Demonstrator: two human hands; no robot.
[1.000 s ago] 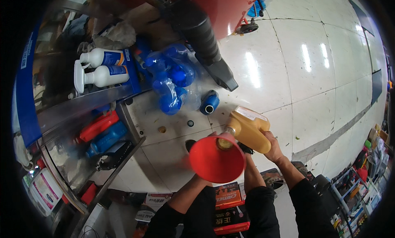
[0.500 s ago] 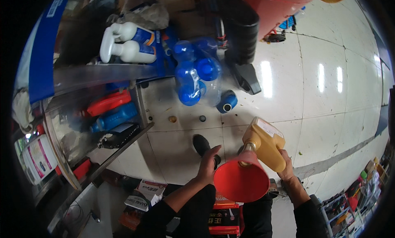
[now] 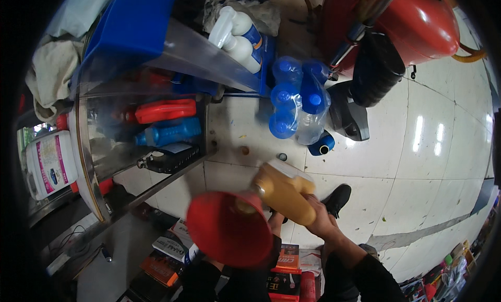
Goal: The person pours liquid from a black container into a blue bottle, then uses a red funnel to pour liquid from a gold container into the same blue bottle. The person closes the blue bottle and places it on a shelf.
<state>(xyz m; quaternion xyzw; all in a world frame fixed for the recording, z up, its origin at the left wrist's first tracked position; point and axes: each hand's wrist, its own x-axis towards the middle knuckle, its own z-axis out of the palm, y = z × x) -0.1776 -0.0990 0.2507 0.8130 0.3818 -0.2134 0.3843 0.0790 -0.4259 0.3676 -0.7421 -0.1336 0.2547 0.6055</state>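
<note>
My right hand (image 3: 319,222) has its fingers wrapped tight around a yellow jug (image 3: 284,193). The jug is smooth plastic, fat and boxy, and it is tipped over on its side with its small mouth pointing left. The mouth sits right at the edge of a big red funnel (image 3: 229,235). The funnel is round and wide like a bowl, and it looks shiny and a bit blurry. It is just in front of my body, low in the picture. I cannot see my left hand; the funnel covers that spot, so I cannot tell what those fingers are doing. Under everything is a floor (image 3: 428,161) of big pale tiles, smooth and glossy, with lights shining on it. One black shoe (image 3: 338,199) stands on the tiles near my right hand. To my left is a shiny metal shelf (image 3: 88,161) with a red bottle (image 3: 164,110) and a blue bottle (image 3: 169,134) lying inside. Above them are white spray bottles (image 3: 237,38). Blue-capped bottles in clear wrap (image 3: 297,101) stand on the floor farther off, next to a round red tank (image 3: 417,25). Some flat boxes (image 3: 284,263) lie by my legs.
</note>
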